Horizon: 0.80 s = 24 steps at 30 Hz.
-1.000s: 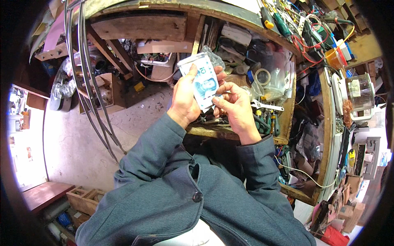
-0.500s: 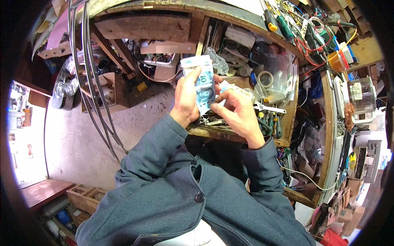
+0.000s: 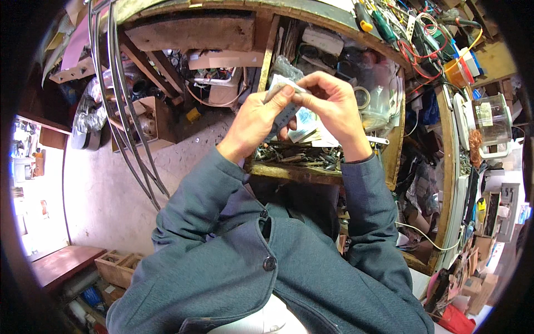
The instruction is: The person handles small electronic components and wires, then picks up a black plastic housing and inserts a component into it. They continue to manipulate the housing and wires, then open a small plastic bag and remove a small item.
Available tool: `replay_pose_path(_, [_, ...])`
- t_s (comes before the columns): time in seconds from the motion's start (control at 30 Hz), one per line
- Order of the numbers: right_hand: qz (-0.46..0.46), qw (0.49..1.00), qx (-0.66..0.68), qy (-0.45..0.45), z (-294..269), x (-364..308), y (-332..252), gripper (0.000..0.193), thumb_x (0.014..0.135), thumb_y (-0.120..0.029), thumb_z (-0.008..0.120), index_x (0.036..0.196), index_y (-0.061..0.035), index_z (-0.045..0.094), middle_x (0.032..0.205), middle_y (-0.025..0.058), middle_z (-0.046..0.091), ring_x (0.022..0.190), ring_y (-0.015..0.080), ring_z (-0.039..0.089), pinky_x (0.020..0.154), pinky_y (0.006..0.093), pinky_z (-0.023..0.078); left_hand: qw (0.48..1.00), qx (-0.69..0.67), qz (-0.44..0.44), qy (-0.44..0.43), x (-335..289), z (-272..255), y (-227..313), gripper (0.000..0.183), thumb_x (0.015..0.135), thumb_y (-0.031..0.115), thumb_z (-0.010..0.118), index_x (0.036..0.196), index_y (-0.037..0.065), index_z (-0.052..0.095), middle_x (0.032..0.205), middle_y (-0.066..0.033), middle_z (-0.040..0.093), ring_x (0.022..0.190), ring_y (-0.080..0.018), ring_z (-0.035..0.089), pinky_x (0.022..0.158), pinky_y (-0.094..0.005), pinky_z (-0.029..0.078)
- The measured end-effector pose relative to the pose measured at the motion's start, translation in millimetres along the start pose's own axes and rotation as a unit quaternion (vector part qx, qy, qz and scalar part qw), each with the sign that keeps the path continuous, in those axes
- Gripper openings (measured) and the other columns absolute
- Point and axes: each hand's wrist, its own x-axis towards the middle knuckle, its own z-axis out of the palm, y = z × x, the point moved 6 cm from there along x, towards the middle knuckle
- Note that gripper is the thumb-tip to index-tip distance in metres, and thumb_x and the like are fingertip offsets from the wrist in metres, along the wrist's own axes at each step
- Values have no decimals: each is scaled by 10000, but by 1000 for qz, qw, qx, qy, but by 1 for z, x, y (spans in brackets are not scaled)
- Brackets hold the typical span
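Note:
My left hand is closed around a small stack of blue-and-white banknotes, its thumb pressed on top. The notes are tilted, so mostly their pale upper edge and a dark bluish face show. At that upper edge, my right hand pinches the notes between thumb and fingers, close to the left thumb. Behind and below the hands, a light blue-and-white paper that looks like a banknote shows over the open drawer. Whether it touches the fingers is hidden.
Small tools and metal bits fill the drawer's front. A tape roll and clear plastic lie farther back. Bent metal rods rise at left. Wires and screwdrivers crowd the far right bench; a clear container stands at right.
The banknotes have tipped from facing up to nearly edge-on. My right hand has moved up from their lower right side to their upper edge. The light blue paper below has come into view.

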Motion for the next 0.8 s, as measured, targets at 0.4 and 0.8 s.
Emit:
replay_pose_path(0.4, [-96,823,-542,-143,-7,-42,28,538,679,-48,826,1197,-128,705,1320,105,627,1157,348,596,1013,430,511,988,-92,3,126,-5,-29,1,611,1026,611,547,988,20,699,759,-105,713,572,-135,655,529,-272,531])
replay_pose_path(0.8, [-100,857,-504,-40,-31,-41,32,261,823,-33,727,1083,-62,729,1053,131,719,993,343,690,838,428,562,986,-128,3,106,0,-27,-3,573,1066,545,507,1127,-3,659,892,-134,723,676,-175,692,618,-300,562])
